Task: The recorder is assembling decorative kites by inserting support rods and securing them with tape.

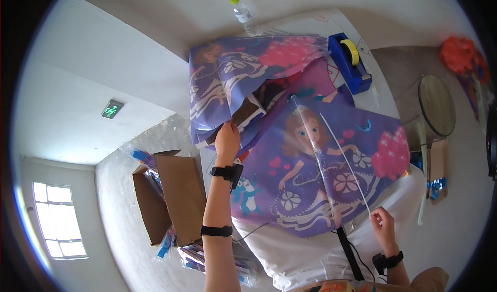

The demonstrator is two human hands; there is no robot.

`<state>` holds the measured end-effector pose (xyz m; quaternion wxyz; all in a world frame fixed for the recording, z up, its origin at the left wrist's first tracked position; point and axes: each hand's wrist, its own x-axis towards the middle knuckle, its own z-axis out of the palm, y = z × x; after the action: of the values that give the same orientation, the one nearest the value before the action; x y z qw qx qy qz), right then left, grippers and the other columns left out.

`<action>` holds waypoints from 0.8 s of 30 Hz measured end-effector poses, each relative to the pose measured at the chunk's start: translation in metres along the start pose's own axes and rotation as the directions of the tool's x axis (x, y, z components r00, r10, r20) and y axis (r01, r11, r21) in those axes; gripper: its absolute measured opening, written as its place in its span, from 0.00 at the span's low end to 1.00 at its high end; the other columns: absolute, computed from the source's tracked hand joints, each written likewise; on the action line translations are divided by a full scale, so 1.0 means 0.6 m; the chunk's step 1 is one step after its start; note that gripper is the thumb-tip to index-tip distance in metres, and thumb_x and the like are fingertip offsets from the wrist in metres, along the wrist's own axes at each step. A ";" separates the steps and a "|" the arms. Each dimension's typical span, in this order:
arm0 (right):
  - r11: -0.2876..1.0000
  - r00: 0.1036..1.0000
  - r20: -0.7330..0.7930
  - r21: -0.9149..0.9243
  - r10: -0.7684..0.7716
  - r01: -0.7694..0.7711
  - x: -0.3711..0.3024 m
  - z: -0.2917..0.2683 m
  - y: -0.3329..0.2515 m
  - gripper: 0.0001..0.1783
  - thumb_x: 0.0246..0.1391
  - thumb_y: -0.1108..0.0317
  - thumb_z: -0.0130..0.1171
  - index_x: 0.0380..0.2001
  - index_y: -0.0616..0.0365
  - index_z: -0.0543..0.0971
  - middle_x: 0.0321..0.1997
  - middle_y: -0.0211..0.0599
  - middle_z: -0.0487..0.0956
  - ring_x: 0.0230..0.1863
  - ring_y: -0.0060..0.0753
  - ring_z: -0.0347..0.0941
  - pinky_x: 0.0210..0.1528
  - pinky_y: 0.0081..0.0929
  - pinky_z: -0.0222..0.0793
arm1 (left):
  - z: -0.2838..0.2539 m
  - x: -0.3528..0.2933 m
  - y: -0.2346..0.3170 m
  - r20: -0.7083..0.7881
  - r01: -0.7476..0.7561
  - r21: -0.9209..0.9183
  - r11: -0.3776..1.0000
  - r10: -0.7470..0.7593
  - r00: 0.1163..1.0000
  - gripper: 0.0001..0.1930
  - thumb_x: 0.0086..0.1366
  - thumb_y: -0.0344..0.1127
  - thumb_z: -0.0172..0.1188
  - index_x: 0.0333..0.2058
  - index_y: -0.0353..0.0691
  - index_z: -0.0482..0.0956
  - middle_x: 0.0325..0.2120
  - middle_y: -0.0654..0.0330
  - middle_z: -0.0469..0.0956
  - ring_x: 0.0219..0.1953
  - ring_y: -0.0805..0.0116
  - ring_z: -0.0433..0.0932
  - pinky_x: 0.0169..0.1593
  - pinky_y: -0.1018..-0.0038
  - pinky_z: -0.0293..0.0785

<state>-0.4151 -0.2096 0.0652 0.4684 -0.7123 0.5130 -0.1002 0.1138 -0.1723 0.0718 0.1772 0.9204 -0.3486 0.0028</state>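
A purple kite sheet (290, 162), printed with a cartoon princess, hearts and white flowers, lies across the table in front of me. A shiny clear strip (322, 180) runs down its middle. My right hand (382, 224), low on the right, pinches the near end of a thin white rod (346, 160), which slants up over the sheet. On the far left, my left hand (228, 141) is closed at the edge of a small open cardboard box (249, 111); what its fingertips hold is hidden. More printed sheets (222, 85) are heaped over and around that box.
Behind the sheets stand a blue tape dispenser (352, 67) with yellow tape and a clear bottle (244, 16). Left of the table is a large cardboard box (178, 199), with packaged bundles (194, 256) below. A round stool (436, 105) stands at the right.
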 end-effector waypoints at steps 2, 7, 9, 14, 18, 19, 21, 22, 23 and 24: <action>0.998 0.999 0.016 0.044 -0.040 0.039 0.016 0.012 0.000 0.02 0.54 0.75 0.56 0.29 0.59 0.73 0.26 0.33 0.77 0.27 0.29 0.72 0.28 0.23 0.65 | -0.003 0.023 -0.033 0.283 0.090 -0.189 0.978 -0.033 0.959 0.19 0.67 0.39 0.48 0.51 0.39 0.76 0.40 0.41 0.79 0.46 0.41 0.76 0.49 0.59 0.72; 0.996 0.993 0.072 0.012 -0.088 0.088 0.011 0.024 0.004 0.02 0.54 0.75 0.55 0.29 0.59 0.73 0.27 0.34 0.77 0.27 0.32 0.73 0.28 0.25 0.66 | -0.006 0.107 -0.110 0.614 -0.546 -0.007 0.838 0.434 0.659 0.20 0.63 0.35 0.49 0.52 0.38 0.75 0.51 0.45 0.75 0.49 0.51 0.77 0.53 0.70 0.70; 0.996 0.993 0.080 0.000 -0.089 0.089 0.009 0.026 0.004 0.02 0.55 0.74 0.55 0.29 0.59 0.73 0.27 0.34 0.78 0.28 0.33 0.73 0.28 0.26 0.67 | 0.016 0.125 -0.079 0.619 -0.263 -0.077 0.962 0.253 0.743 0.20 0.64 0.36 0.50 0.53 0.39 0.74 0.52 0.45 0.75 0.52 0.53 0.76 0.54 0.69 0.70; 1.000 0.997 0.068 0.012 -0.022 0.021 -0.006 0.028 -0.001 0.02 0.54 0.74 0.56 0.30 0.59 0.74 0.28 0.35 0.79 0.28 0.35 0.75 0.29 0.27 0.70 | 0.055 0.158 0.020 0.643 -0.057 -0.064 0.996 0.084 0.761 0.21 0.65 0.36 0.52 0.56 0.41 0.73 0.52 0.47 0.76 0.54 0.55 0.73 0.57 0.67 0.68; 0.999 0.997 0.056 0.017 -0.047 0.046 -0.017 0.034 -0.001 0.02 0.54 0.73 0.57 0.30 0.59 0.75 0.28 0.36 0.79 0.28 0.35 0.76 0.29 0.28 0.71 | 0.058 0.186 0.025 0.630 -0.044 -0.183 0.982 0.151 0.762 0.21 0.65 0.37 0.51 0.56 0.40 0.72 0.53 0.47 0.75 0.55 0.54 0.72 0.58 0.67 0.67; 0.999 0.997 0.063 0.024 -0.032 0.031 -0.018 0.034 -0.002 0.02 0.54 0.73 0.58 0.31 0.59 0.75 0.28 0.36 0.80 0.28 0.36 0.76 0.29 0.28 0.71 | 0.063 0.184 0.029 0.626 -0.039 -0.210 0.977 0.165 0.762 0.21 0.65 0.37 0.51 0.56 0.40 0.72 0.53 0.47 0.74 0.56 0.54 0.72 0.58 0.67 0.66; 0.999 0.998 0.069 0.030 -0.014 0.012 -0.020 0.036 0.001 0.02 0.54 0.73 0.58 0.31 0.59 0.75 0.29 0.37 0.80 0.28 0.36 0.76 0.29 0.29 0.71 | 0.075 0.171 0.035 0.616 -0.027 -0.262 0.965 0.189 0.765 0.21 0.65 0.37 0.51 0.56 0.40 0.72 0.53 0.47 0.74 0.56 0.53 0.71 0.58 0.66 0.66; 1.000 0.997 0.067 0.015 -0.024 0.023 -0.020 0.037 0.003 0.03 0.54 0.73 0.58 0.31 0.59 0.75 0.29 0.37 0.80 0.28 0.37 0.76 0.29 0.29 0.71 | 0.077 0.170 0.037 0.609 -0.021 -0.288 0.957 0.200 0.767 0.21 0.65 0.37 0.51 0.56 0.40 0.72 0.53 0.47 0.74 0.56 0.53 0.71 0.59 0.66 0.66; 0.999 0.997 0.065 0.000 -0.035 0.035 -0.020 0.038 0.005 0.03 0.54 0.73 0.59 0.31 0.59 0.75 0.29 0.37 0.80 0.28 0.37 0.76 0.29 0.30 0.72 | 0.076 0.169 0.035 0.602 -0.015 -0.314 0.949 0.211 0.770 0.21 0.65 0.37 0.51 0.56 0.40 0.72 0.54 0.47 0.73 0.57 0.53 0.71 0.59 0.66 0.65; 0.999 0.997 0.067 0.001 -0.033 0.033 -0.021 0.038 0.003 0.03 0.54 0.73 0.59 0.31 0.59 0.75 0.29 0.37 0.80 0.28 0.37 0.76 0.29 0.30 0.72 | 0.069 0.169 0.026 0.596 -0.006 -0.336 0.942 0.218 0.773 0.21 0.65 0.37 0.51 0.56 0.40 0.72 0.54 0.47 0.73 0.57 0.53 0.70 0.59 0.66 0.65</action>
<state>-0.4078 -0.1863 0.0555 0.4837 -0.7236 0.4852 -0.0838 0.1756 -0.2618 0.0513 0.1956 0.8056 -0.4381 -0.3475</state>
